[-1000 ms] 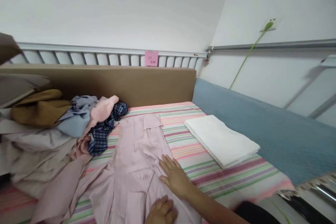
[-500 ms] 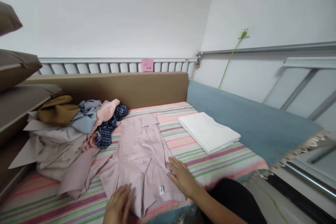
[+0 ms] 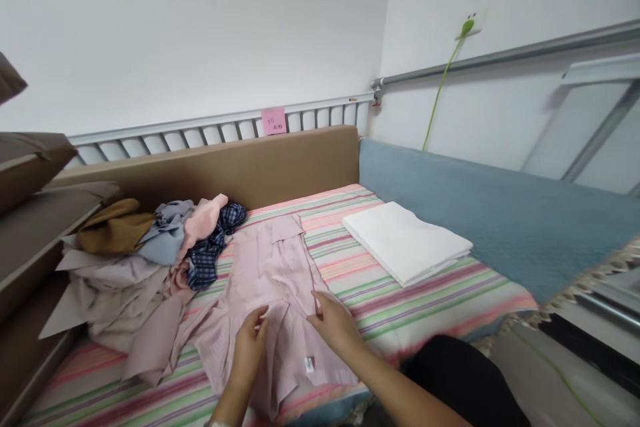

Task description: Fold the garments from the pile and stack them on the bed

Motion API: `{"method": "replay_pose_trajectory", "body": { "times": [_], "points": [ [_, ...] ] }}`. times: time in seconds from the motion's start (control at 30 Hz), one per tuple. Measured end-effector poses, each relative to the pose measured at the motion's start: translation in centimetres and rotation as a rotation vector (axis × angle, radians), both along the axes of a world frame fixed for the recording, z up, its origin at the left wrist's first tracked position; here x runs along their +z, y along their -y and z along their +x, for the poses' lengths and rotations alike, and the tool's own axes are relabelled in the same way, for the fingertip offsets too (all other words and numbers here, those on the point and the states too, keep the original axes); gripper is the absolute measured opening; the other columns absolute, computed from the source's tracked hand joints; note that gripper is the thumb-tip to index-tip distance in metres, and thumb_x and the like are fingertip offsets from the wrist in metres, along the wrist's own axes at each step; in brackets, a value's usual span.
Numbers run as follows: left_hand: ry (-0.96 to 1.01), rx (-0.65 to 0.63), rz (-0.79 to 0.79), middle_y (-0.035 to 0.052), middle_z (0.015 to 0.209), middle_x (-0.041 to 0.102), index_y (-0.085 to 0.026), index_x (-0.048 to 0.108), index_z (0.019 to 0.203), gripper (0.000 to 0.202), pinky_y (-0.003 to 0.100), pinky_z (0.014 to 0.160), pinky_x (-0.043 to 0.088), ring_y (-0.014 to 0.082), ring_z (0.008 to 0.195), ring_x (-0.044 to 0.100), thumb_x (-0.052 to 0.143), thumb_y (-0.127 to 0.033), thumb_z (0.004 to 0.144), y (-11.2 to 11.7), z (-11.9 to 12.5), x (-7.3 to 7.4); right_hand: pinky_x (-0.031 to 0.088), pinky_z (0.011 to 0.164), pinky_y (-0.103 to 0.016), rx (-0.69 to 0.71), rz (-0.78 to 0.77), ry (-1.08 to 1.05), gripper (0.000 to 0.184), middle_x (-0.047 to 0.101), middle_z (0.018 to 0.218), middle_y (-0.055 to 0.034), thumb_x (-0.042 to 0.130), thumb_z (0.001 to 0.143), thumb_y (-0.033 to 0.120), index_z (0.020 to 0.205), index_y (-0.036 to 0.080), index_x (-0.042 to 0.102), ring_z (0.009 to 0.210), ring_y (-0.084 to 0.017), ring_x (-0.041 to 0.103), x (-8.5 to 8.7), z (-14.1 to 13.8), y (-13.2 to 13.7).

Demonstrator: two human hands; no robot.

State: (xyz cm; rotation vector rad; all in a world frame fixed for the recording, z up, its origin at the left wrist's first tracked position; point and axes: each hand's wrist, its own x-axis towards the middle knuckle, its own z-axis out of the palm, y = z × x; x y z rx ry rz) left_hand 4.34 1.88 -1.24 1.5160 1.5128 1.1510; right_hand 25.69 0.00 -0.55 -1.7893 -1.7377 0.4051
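A pale pink shirt (image 3: 265,273) lies spread on the striped bed cover, with one sleeve out to the left and a small white label near its lower edge. My left hand (image 3: 249,340) is over the lower middle of the shirt, its thumb and fingertips slightly apart. At the shirt's right side is my right hand (image 3: 334,323), with a gap between thumb and index finger. Neither hand visibly grips the cloth; whether the fingertips touch it I cannot tell.
Left of the shirt is a heap of crumpled clothes (image 3: 125,280), beside stacked brown cushions (image 3: 50,220). A folded white cloth (image 3: 405,240) lies to the right. Brown and blue padded bolsters (image 3: 280,163) line the back and right. A green cord (image 3: 439,97) hangs from a socket.
My left hand has risen from the shirt's lower left edge toward its middle. My right hand has shifted slightly up and left. The view has tilted and turned a little; the shirt lies much the same.
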Motion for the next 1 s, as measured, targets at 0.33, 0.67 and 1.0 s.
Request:
{"method": "replay_pose_trajectory", "body": {
  "times": [0.33, 0.67, 1.0],
  "points": [
    [0.186, 0.185, -0.410, 0.0008, 0.063, 0.059, -0.008, 0.045, 0.124, 0.046, 0.022, 0.049, 0.046, 0.0112, 0.052, 0.057, 0.051, -0.017, 0.079, -11.8, 4.8, 1.7, 0.044, 0.070, -0.026, 0.052, -0.110, -0.290, 0.050, 0.067, 0.080, -0.0011, 0.048, 0.072, 0.010, 0.119, 0.021, 0.060, 0.076, -0.016, 0.061, -1.4, 2.3, -2.2],
    [-0.098, 0.167, -0.351, -0.0061, 0.044, 0.045, -0.006, 0.051, 0.115, 0.041, 0.025, 0.045, 0.042, 0.0150, 0.044, 0.053, 0.052, -0.013, 0.075, -13.8, 5.7, 1.0, 0.046, 0.066, -0.024, 0.017, -0.175, -0.375, 0.038, 0.066, 0.074, -0.0002, 0.052, 0.073, 0.011, 0.107, 0.020, 0.065, 0.068, -0.015, 0.060, -3.7, 4.1, -1.9],
    [-0.421, -0.412, 0.119, 0.0080, 0.127, 0.059, -0.019, 0.063, 0.113, 0.035, 0.038, 0.110, 0.029, 0.0243, 0.126, 0.045, 0.055, -0.019, 0.079, -1.8, 9.0, 2.5, 0.050, 0.056, -0.024, -0.012, -0.293, -0.439, 0.040, 0.065, 0.073, -0.0001, 0.044, 0.075, 0.008, 0.110, 0.017, 0.061, 0.058, -0.013, 0.060, -3.6, 5.1, -2.0]
  ]
}}
